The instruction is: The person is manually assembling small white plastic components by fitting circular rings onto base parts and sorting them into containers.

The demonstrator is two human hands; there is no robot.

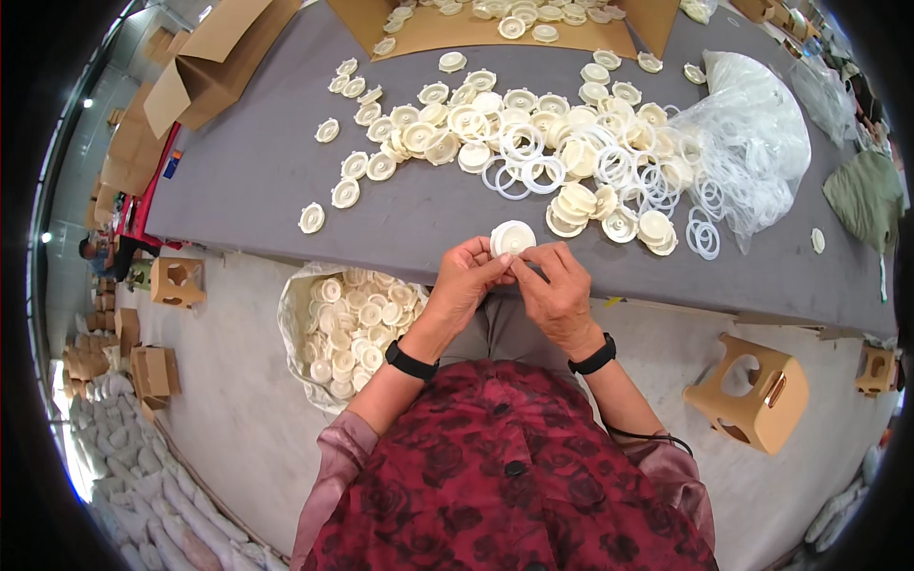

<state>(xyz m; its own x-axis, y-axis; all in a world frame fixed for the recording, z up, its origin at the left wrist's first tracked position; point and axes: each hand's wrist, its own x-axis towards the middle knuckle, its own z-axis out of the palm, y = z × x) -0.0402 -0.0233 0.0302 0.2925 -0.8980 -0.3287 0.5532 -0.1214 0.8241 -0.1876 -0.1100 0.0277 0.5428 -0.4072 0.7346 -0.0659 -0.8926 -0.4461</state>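
Both hands meet at the table's near edge around one round, off-white plastic cap (513, 238). My left hand (466, 276) grips its left side between thumb and fingers. From the right, my right hand (555, 290) pinches the cap's lower right rim. Whether a ring sits on this cap I cannot make out. Beyond the hands, many similar caps (441, 146) lie spread and piled on the grey table (257, 181). Translucent white rings (544, 174) rest among and on top of them, just past the held cap.
A clear plastic bag (752, 143) lies right of the pile. An open cardboard box (590, 43) with more caps stands at the back; another box (224, 57) is far left. Below the table, a white sack (295, 333) holds caps. A tan stool (762, 395) stands on the right.
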